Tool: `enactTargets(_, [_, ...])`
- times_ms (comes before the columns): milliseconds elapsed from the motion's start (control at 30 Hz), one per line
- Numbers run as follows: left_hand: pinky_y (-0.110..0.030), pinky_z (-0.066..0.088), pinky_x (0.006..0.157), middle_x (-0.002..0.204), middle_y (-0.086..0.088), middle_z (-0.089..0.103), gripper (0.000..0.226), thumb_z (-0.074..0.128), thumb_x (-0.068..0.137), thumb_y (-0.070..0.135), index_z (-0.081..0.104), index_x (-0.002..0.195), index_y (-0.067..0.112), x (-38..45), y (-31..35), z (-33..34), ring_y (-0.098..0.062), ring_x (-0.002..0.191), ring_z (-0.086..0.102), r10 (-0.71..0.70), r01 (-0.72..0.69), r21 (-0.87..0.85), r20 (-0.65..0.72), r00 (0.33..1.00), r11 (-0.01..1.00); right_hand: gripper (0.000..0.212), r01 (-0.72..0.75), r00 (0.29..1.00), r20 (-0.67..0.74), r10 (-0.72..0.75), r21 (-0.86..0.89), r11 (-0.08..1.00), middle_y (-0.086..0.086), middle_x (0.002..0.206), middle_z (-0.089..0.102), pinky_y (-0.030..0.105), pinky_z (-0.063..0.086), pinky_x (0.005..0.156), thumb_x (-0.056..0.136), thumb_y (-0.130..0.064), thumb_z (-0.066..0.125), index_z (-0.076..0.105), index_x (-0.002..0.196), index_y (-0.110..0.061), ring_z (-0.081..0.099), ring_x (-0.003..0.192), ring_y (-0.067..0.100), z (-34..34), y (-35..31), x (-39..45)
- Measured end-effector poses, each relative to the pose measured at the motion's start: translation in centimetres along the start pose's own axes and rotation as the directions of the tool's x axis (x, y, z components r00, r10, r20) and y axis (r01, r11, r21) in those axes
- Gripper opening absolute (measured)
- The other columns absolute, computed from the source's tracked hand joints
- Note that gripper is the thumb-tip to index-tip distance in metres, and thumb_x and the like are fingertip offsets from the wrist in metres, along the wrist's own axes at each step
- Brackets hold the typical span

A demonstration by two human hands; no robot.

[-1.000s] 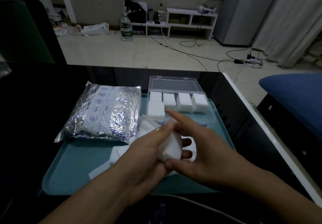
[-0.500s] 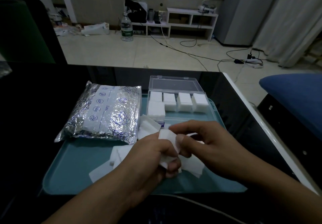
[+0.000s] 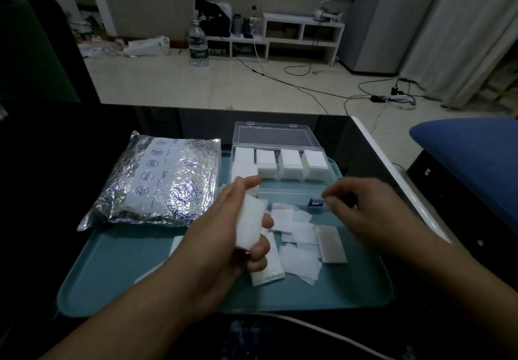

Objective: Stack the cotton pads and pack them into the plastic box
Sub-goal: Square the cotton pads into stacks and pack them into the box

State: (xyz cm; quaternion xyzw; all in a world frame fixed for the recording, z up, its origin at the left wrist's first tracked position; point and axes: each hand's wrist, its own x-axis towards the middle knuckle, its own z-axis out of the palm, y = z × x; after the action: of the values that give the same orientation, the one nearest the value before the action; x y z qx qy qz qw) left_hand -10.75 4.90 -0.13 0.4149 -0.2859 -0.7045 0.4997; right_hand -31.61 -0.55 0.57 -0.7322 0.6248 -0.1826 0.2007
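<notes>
My left hand [image 3: 224, 236] grips a small stack of white cotton pads [image 3: 250, 226] upright over the middle of the teal tray [image 3: 126, 275]. My right hand [image 3: 367, 211] hovers to the right of it, blurred, fingers loosely curled, with nothing seen in them. Several loose cotton pads [image 3: 301, 250] lie spread on the tray below and between my hands. The clear plastic box [image 3: 335, 173] stands at the tray's far side with its lid open backward. Its far row of compartments holds stacks of pads [image 3: 291, 163].
A crinkled silver foil bag [image 3: 157, 183] lies on the tray's far left part. The tray sits on a black table with a white right edge [image 3: 392, 169]. A blue cushion [image 3: 471, 152] is off to the right. Beyond the table is floor with cables and a bottle.
My right hand has let go of the stack and moved right, away from my left hand. My left hand has lifted the stack and turned it more upright, uncovering the loose pads below.
</notes>
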Motion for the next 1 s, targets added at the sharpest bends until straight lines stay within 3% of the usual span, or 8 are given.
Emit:
enactTargets(67, [-0.026, 0.032, 0.045, 0.070, -0.008, 0.057, 0.042, 0.042, 0.096, 0.051, 0.064, 0.115, 0.020, 0.2, 0.3, -0.2, -0.015, 0.047, 0.040, -0.023, 0.022, -0.058, -0.016, 1.000, 0.998, 0.019, 0.038, 0.992, 0.123, -0.015, -0.181, 0.983, -0.016, 0.093, 0.060, 0.014, 0.044, 0.075, 0.093, -0.030, 0.060, 0.066, 0.110, -0.032, 0.057, 0.090, 0.002, 0.8, 0.8, -0.1])
enactTargets(233, [-0.028, 0.042, 0.045, 0.070, -0.010, 0.060, 0.043, 0.041, 0.096, 0.049, 0.062, 0.105, 0.013, 0.3, 0.4, -0.2, -0.018, 0.047, 0.045, -0.068, 0.064, -0.135, -0.028, 0.997, 0.989, 0.047, 0.211, 0.951, 0.286, -0.116, -0.330, 0.920, -0.007, 0.130, 0.049, 0.032, 0.037, 0.103, 0.091, -0.045, 0.057, 0.050, 0.136, -0.032, 0.044, 0.122, 0.016, 3.3, 0.2, -0.3])
enactTargets(367, [-0.028, 0.046, 0.048, 0.075, -0.010, 0.064, 0.042, 0.043, 0.093, 0.049, 0.064, 0.103, 0.015, 0.3, 0.4, -0.5, -0.019, 0.051, 0.050, -0.076, 0.071, -0.137, -0.033, 0.997, 0.988, 0.051, 0.178, 0.957, 0.281, -0.076, -0.359, 0.916, -0.002, 0.122, 0.048, 0.029, 0.036, 0.096, 0.088, -0.043, 0.063, 0.050, 0.135, -0.029, 0.044, 0.116, 0.018, 4.4, -0.7, 0.2])
enactTargets(500, [-0.029, 0.047, 0.047, 0.075, -0.009, 0.067, 0.042, 0.043, 0.090, 0.050, 0.064, 0.103, 0.015, 0.4, 0.4, -0.5, -0.019, 0.054, 0.053, -0.068, 0.064, -0.129, -0.028, 0.997, 0.990, 0.037, 0.023, 0.949, 0.309, 0.053, -0.238, 0.971, -0.002, 0.100, 0.059, 0.024, 0.043, 0.077, 0.080, -0.028, 0.074, 0.064, 0.116, -0.025, 0.059, 0.097, 0.018, 4.0, -1.1, 0.8])
enactTargets(633, [-0.030, 0.048, 0.046, 0.077, -0.010, 0.067, 0.043, 0.042, 0.093, 0.049, 0.063, 0.105, 0.014, 0.4, 0.4, -0.7, -0.019, 0.055, 0.054, -0.061, 0.056, -0.127, -0.039, 0.997, 0.990, 0.015, -0.049, 0.964, 0.255, 0.077, -0.115, 0.992, -0.006, 0.078, 0.061, 0.026, 0.049, 0.062, 0.075, -0.024, 0.079, 0.067, 0.084, -0.022, 0.057, 0.069, 0.008, 3.1, -0.7, 0.9])
enactTargets(733, [-0.030, 0.047, 0.047, 0.076, -0.010, 0.068, 0.043, 0.041, 0.094, 0.049, 0.063, 0.105, 0.013, 0.5, 0.4, -0.8, -0.019, 0.054, 0.054, -0.052, 0.045, -0.126, -0.056, 0.997, 0.991, 0.014, -0.105, 0.963, 0.257, 0.081, 0.082, 0.991, 0.001, 0.075, 0.069, 0.023, 0.051, 0.058, 0.075, -0.024, 0.081, 0.069, 0.078, -0.017, 0.064, 0.066, 0.012, 1.9, -0.8, 0.8])
enactTargets(900, [-0.031, 0.048, 0.050, 0.077, -0.011, 0.067, 0.043, 0.039, 0.096, 0.049, 0.063, 0.102, 0.013, 0.8, 0.3, -0.9, -0.019, 0.053, 0.055, -0.042, 0.028, -0.143, -0.097, 0.994, 0.989, 0.006, -0.131, 0.971, 0.235, 0.035, 0.409, 0.903, -0.002, 0.071, 0.073, 0.010, 0.047, 0.053, 0.083, -0.018, 0.072, 0.073, 0.081, -0.013, 0.065, 0.059, 0.006, -0.1, -2.1, 0.0])
enactTargets(1000, [-0.031, 0.050, 0.050, 0.077, -0.011, 0.067, 0.044, 0.038, 0.098, 0.048, 0.063, 0.104, 0.011, 0.9, 0.2, -0.8, -0.019, 0.055, 0.058, -0.007, -0.013, -0.129, -0.152, 0.988, 0.992, 0.015, -0.209, 0.955, 0.295, 0.021, 0.626, 0.751, 0.006, 0.068, 0.069, 0.021, 0.048, 0.054, 0.089, -0.012, 0.062, 0.072, 0.084, -0.004, 0.061, 0.058, 0.011, 0.1, -2.8, -0.8])
